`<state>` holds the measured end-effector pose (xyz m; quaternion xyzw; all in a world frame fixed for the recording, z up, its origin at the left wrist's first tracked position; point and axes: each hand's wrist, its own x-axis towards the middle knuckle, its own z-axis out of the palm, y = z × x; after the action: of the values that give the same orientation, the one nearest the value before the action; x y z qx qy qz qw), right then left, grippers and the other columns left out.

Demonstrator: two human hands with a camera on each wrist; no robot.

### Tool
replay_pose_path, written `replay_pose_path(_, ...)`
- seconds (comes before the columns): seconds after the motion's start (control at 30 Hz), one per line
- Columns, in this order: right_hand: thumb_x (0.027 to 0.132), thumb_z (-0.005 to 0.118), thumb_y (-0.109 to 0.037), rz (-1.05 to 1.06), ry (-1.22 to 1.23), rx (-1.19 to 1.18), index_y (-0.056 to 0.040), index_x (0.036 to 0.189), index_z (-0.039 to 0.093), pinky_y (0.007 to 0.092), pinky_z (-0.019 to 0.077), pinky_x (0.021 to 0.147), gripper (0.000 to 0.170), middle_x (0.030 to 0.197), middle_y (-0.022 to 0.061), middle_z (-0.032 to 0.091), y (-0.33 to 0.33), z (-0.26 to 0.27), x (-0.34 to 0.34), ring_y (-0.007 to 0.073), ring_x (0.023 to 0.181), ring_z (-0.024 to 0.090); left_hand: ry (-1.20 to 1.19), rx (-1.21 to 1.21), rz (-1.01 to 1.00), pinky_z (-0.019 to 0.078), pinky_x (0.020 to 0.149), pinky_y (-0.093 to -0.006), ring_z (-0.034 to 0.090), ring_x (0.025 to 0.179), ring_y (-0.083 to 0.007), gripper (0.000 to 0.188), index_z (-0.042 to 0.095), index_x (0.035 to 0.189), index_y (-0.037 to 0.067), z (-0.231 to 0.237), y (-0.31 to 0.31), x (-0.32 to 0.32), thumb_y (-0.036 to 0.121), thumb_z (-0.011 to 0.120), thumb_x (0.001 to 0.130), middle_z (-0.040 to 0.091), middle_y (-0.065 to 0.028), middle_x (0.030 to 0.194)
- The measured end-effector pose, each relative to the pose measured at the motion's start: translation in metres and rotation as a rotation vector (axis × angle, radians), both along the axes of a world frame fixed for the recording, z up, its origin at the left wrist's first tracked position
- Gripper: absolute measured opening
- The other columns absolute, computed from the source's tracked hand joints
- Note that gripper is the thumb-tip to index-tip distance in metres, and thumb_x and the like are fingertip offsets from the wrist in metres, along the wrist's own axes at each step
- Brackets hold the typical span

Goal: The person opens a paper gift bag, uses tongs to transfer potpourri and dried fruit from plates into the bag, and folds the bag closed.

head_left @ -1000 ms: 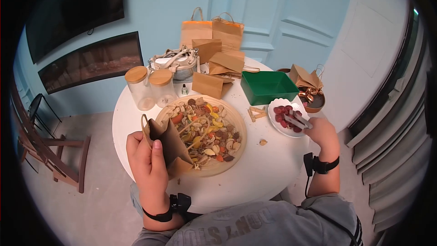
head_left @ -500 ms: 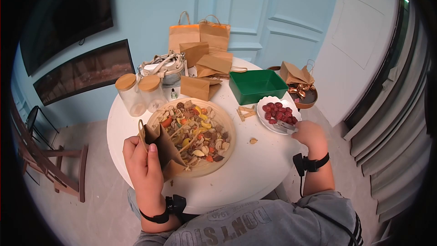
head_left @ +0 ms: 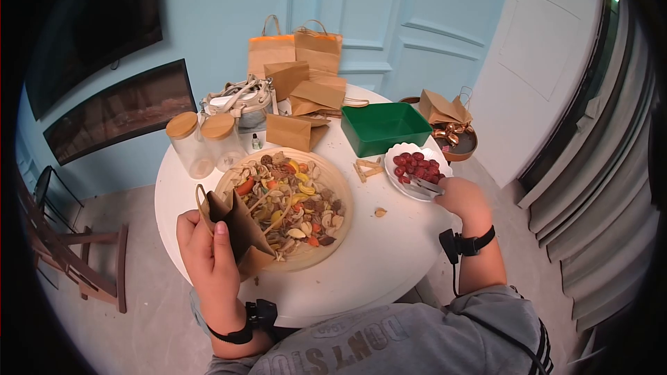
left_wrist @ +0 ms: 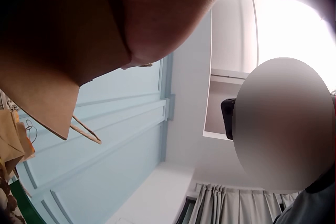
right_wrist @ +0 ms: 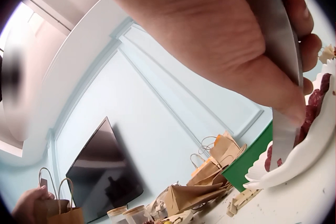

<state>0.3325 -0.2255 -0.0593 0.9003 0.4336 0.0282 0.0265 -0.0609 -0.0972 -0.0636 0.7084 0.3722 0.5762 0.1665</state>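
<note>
"Over near 2 o'clock on the white table (head_left: 389, 250), that's the right hand (head_left: 465, 201) with the tongs (head_left: 425, 188), yeah?"

"Yep, clamped on them, fingers curled round the metal. The ends reach down among dark red fruits (head_left: 415, 163) on a white scalloped plate (head_left: 390, 170). Can't tell if the tips actually pinch one (the thumb blocks a lot in the right wrist view)."

"And the left hand (head_left: 208, 257)?"

"Around 8 o'clock, thumb and fingers gripping a brown paper bag (head_left: 246, 236) by its edge, loop handles up top. Bag's tilted, mouth gaping, and in the head view it overlaps the round tray (head_left: 316, 257) at the tray's 8 o'clock. Can't say if those two touch."

"What's on the tray?"

"Some dried-looking mix (head_left: 299, 201), pale bits plus yellow and orange pieces. It sits around the middle of the table, a touch toward 9."

"Anything else round the dial?"

"Green box (head_left: 389, 146) between 1 and 2, just beside the plate. Two jars (head_left: 184, 149) with wooden lids near 10. More paper bags (head_left: 288, 132) bunched up around 12. Little wooden pieces (right_wrist: 241, 202) lie near the plate, off its 9 o'clock side."
</note>
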Motion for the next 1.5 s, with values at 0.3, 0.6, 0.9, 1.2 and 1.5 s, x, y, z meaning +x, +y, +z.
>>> replay_pose_path(0.3, 0.078, 0.068, -0.024, 0.061, 0.073, 0.318, -0.0061, 0.095, 0.066, 0.0414, 0.0488, 0.068, 0.025, 0.083, 0.0155, 0.065, -0.010, 0.052, -0.045, 0.0312, 0.079, 0.064, 0.022, 0.035, 0.039, 0.0389, 0.080, -0.0324, 0.047, 0.087, -0.0279, 0.009, 0.054, 0.084, -0.004, -0.006, 0.002, 0.003, 0.004, 0.057, 0.086, 0.048, -0.0131, 0.092)
replay_pose_path(0.6, 0.078, 0.073, -0.025, 0.837, 0.359, 0.549, -0.0082, 0.099, 0.064, 0.0367, 0.0457, 0.057, 0.029, 0.075, 0.0112, 0.062, 0.022, 0.076, -0.146, 0.0277, 0.068, 0.061, 0.006, -0.029, 0.012, 0.0394, 0.078, -0.0340, 0.047, 0.085, -0.0288, 0.010, 0.054, 0.084, -0.006, -0.001, -0.008, 0.009, 0.003, 0.059, 0.084, 0.049, -0.0139, 0.092)
replay_pose_path(0.9, 0.075, 0.077, -0.020, 0.749, 0.342, 0.606, -0.0065, 0.103, 0.062, 0.0282, 0.0404, 0.053, 0.035, 0.067, 0.0004, 0.050, 0.063, 0.078, -0.150, 0.0124, 0.059, 0.050, -0.087, -0.017, 0.070, 0.0389, 0.073, -0.0303, 0.046, 0.081, -0.0245, 0.011, 0.054, 0.081, -0.005, -0.001, 0.006, -0.005, 0.004, 0.056, 0.086, 0.047, -0.0117, 0.089)
replay_pose_path(1.2, 0.080, 0.070, -0.029, 0.665, 0.216, 0.178, -0.0077, 0.094, 0.064, 0.0372, 0.0500, 0.060, 0.026, 0.068, 0.0107, 0.060, 0.097, 0.047, -0.112, 0.0261, 0.066, 0.066, -0.048, -0.003, 0.072, 0.0364, 0.072, -0.0263, 0.044, 0.080, -0.0174, 0.009, 0.051, 0.084, -0.003, -0.008, 0.020, -0.008, 0.003, 0.051, 0.091, 0.046, -0.0066, 0.090)
replay_pose_path(1.5, 0.079, 0.068, -0.025, 0.853, 0.062, 0.123, -0.0098, 0.080, 0.060, 0.0423, 0.0480, 0.061, 0.017, 0.067, 0.0107, 0.061, 0.120, 0.012, -0.094, 0.0318, 0.069, 0.062, 0.034, -0.053, 0.040, 0.0368, 0.073, -0.0268, 0.044, 0.080, -0.0179, 0.008, 0.051, 0.083, -0.002, -0.011, 0.021, 0.003, 0.003, 0.052, 0.090, 0.045, -0.0067, 0.088)
